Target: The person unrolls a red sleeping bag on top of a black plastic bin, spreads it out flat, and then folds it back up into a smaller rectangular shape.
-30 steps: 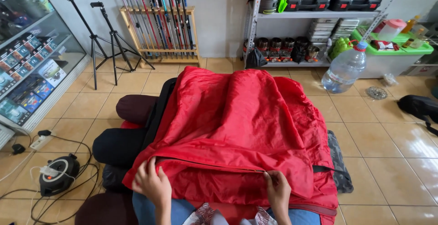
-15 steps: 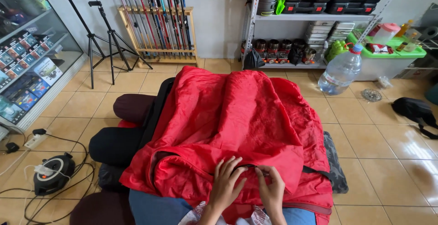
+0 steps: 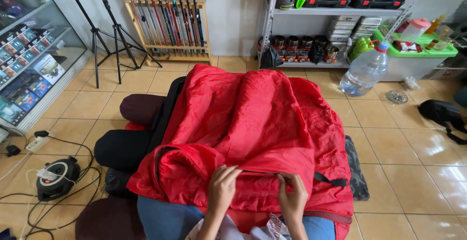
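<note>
Nearest, both hands sit on the near edge of the red sleeping bag [image 3: 248, 123], which is draped over the person's lap and over dark rolled bundles [image 3: 124, 147] on the tiled floor [image 3: 404, 152]. Each grip is closed: the left hand [image 3: 223, 187] pinches a fold of red fabric, the right hand [image 3: 293, 196] pinches the dark zipper line [image 3: 272, 174] just beside it. That zipper runs crosswise, left to right, away from the right hand toward a black strap [image 3: 331, 179]; the bag's long axis runs away from the person, toward the shelves [image 3: 335, 11]. The right hand is nearer the zipper. Half a second ago the hands were already side by side here; a second ago they were well apart on the near hem. Farther off stand a large water bottle [image 3: 366, 70], a rack of rods [image 3: 165, 16] and a tripod [image 3: 104, 31]
</note>
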